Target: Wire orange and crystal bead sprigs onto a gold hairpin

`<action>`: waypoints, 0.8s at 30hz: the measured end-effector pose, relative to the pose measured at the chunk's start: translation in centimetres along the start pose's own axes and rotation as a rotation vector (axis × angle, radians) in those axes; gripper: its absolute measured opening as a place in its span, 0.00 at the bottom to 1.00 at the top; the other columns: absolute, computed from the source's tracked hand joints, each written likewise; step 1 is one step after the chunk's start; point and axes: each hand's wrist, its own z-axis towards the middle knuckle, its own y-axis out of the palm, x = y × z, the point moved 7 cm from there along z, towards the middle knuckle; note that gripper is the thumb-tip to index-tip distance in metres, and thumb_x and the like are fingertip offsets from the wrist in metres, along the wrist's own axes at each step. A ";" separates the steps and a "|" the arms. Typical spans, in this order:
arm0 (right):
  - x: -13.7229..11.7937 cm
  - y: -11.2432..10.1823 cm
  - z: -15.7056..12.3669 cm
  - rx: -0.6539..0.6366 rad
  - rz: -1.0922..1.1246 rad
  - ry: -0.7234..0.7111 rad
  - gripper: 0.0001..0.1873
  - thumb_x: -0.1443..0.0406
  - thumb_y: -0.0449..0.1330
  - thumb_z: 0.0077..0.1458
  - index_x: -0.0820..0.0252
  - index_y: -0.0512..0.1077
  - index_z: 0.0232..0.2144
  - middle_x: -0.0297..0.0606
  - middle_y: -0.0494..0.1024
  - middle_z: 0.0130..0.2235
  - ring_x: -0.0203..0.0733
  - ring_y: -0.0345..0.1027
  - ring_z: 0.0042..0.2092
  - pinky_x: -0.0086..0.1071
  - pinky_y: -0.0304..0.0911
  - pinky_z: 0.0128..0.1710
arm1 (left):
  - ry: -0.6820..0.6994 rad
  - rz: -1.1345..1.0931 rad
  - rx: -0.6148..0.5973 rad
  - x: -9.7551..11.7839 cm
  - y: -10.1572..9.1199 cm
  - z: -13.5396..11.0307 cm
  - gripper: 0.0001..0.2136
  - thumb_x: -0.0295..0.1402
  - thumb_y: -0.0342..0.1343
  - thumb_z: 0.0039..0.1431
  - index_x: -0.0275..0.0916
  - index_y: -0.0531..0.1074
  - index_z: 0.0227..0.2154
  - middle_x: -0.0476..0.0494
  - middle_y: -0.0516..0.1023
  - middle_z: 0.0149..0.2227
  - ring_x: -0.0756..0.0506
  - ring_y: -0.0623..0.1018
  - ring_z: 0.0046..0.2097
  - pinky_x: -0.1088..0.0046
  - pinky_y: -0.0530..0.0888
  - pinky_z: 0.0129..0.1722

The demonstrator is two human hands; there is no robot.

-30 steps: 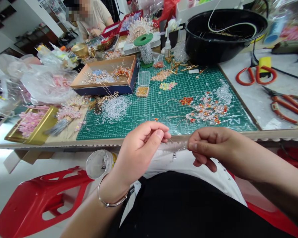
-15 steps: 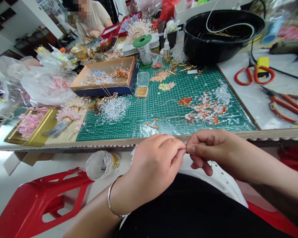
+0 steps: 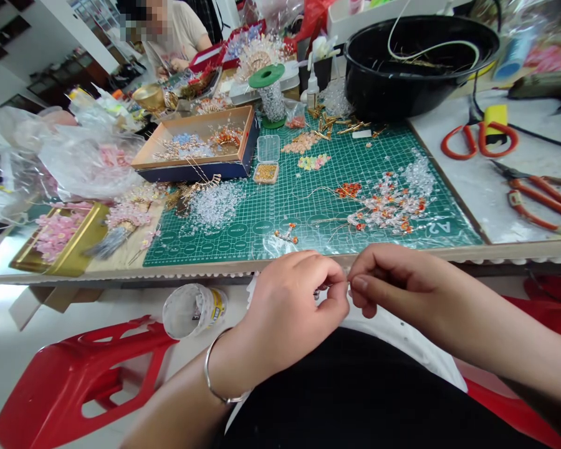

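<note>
Below the table [image 3: 121, 271] edge, over our lap, our left hand [image 3: 292, 302] curls in a tight pinch on a small beaded wire [image 3: 316, 291], which the fingers mostly hide. Just to its right, our right hand [image 3: 393, 280] meets it fingertip to fingertip, its grip pinched closed on the same wire.
</note>
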 end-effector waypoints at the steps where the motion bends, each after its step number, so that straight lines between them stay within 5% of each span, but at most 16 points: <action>1: -0.5 -0.1 -0.2 0.041 -0.080 -0.055 0.14 0.53 0.55 0.66 0.53 0.72 0.33 0.32 0.77 0.29 0.39 0.70 0.32 0.33 0.62 0.31 | -0.039 -0.035 -0.022 -0.2 0.0 0.1 0.06 0.23 0.56 0.57 0.39 0.71 0.27 0.53 0.76 0.28 0.51 0.73 0.32 0.72 0.68 0.35; 6: -3.3 0.0 -1.4 0.216 -0.388 -0.343 0.09 0.64 0.53 0.63 0.55 0.69 0.29 0.32 0.74 0.26 0.35 0.64 0.26 0.31 0.56 0.26 | -0.234 -0.351 -0.158 -1.4 0.7 0.4 0.05 0.26 0.58 0.57 0.41 0.72 0.27 0.53 0.77 0.27 0.50 0.75 0.32 0.73 0.71 0.34; 12: -3.4 0.3 -1.7 0.299 -0.519 -0.454 0.08 0.67 0.52 0.63 0.55 0.67 0.31 0.31 0.72 0.25 0.35 0.63 0.26 0.32 0.54 0.27 | -0.373 -0.535 -0.226 -2.7 1.6 0.2 0.04 0.30 0.58 0.59 0.40 0.73 0.28 0.51 0.78 0.29 0.50 0.74 0.30 0.75 0.70 0.29; 20: -1.4 -0.3 0.1 0.180 -0.253 -0.153 0.11 0.60 0.56 0.61 0.55 0.67 0.27 0.30 0.66 0.22 0.35 0.57 0.24 0.30 0.51 0.23 | -0.344 -0.465 -0.185 -2.8 1.1 0.1 0.05 0.34 0.58 0.64 0.40 0.78 0.35 0.49 0.82 0.33 0.49 0.78 0.34 0.74 0.72 0.32; 24: -0.6 -0.9 0.9 0.148 -0.090 -0.043 0.11 0.58 0.58 0.61 0.55 0.68 0.28 0.30 0.66 0.24 0.36 0.58 0.26 0.30 0.53 0.25 | -0.320 -0.191 0.099 -5.7 -2.7 0.3 0.08 0.38 0.57 0.67 0.44 0.80 0.39 0.49 0.84 0.40 0.47 0.79 0.37 0.71 0.74 0.36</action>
